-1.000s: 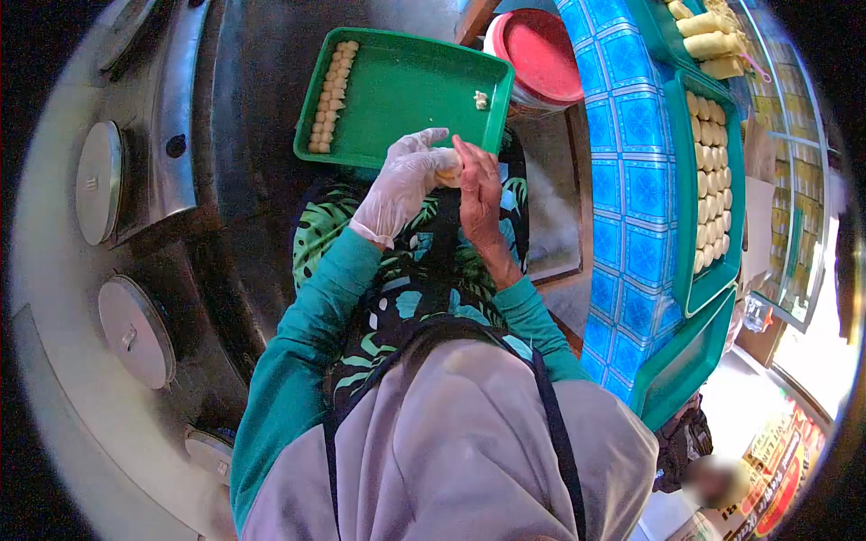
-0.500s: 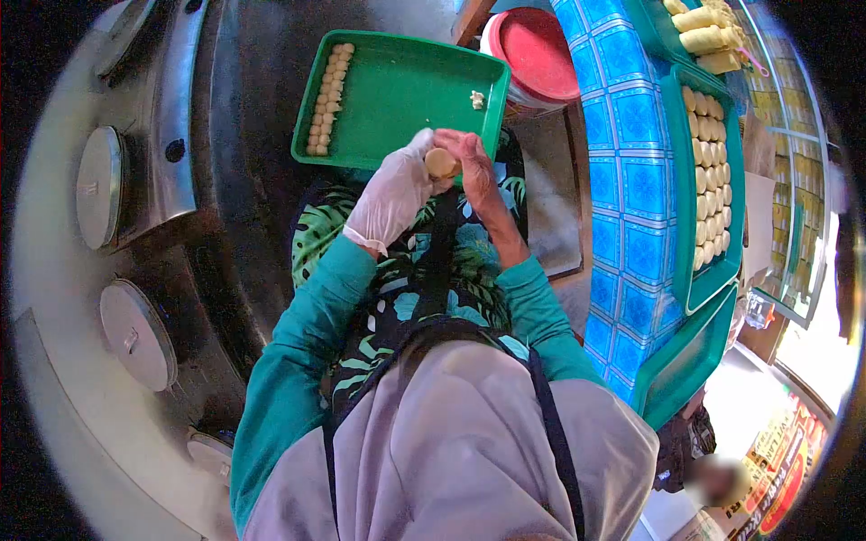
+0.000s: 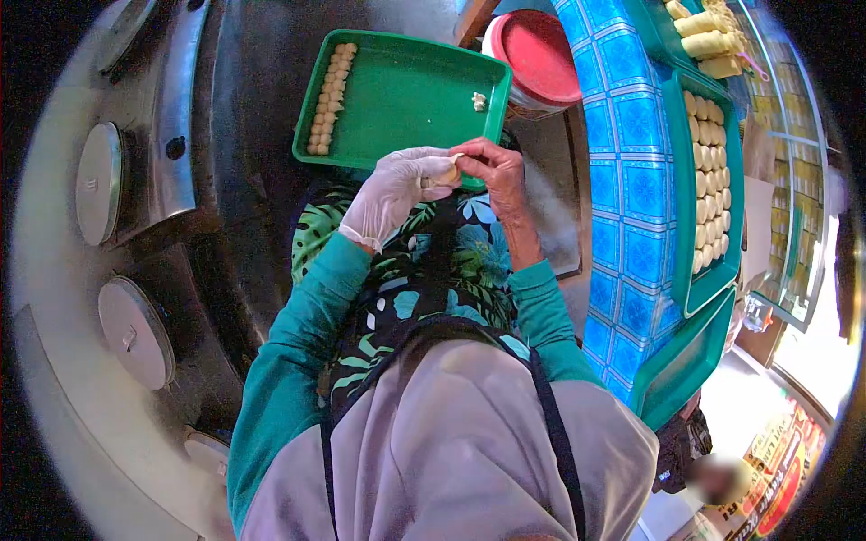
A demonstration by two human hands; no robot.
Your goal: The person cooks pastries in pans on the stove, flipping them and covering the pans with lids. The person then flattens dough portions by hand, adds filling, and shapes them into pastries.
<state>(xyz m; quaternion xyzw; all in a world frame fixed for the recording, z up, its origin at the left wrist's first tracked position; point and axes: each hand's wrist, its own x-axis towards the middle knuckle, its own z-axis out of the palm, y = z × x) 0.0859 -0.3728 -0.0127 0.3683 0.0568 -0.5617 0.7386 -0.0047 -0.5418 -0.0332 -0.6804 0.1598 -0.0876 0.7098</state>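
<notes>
My left hand [image 3: 394, 187], in a thin white glove, is closed around a small pale dough ball [image 3: 446, 176] just in front of the tray's near edge. My bare right hand [image 3: 501, 178] pinches the dough's edge from the right with thumb and fingers. Glove and fingertips hide part of the dough. Beyond my hands a green tray [image 3: 397, 99] lies tilted above my lap. Small dough balls [image 3: 331, 101] stand in a tight double row along its left side. A small ragged scrap of dough [image 3: 479, 101] sits near its right side.
A table with a blue checked cloth [image 3: 622, 194] runs along my right. On it are a green tray of pale round pieces [image 3: 710, 180] and another green tray [image 3: 690, 356]. A bucket with a red lid [image 3: 538, 56] stands behind. Round metal lids [image 3: 135, 332] line the left.
My right hand has turned from cupping the dough to pinching its edge, shifting a little right. My left hand has rolled over it, covering more of the dough.
</notes>
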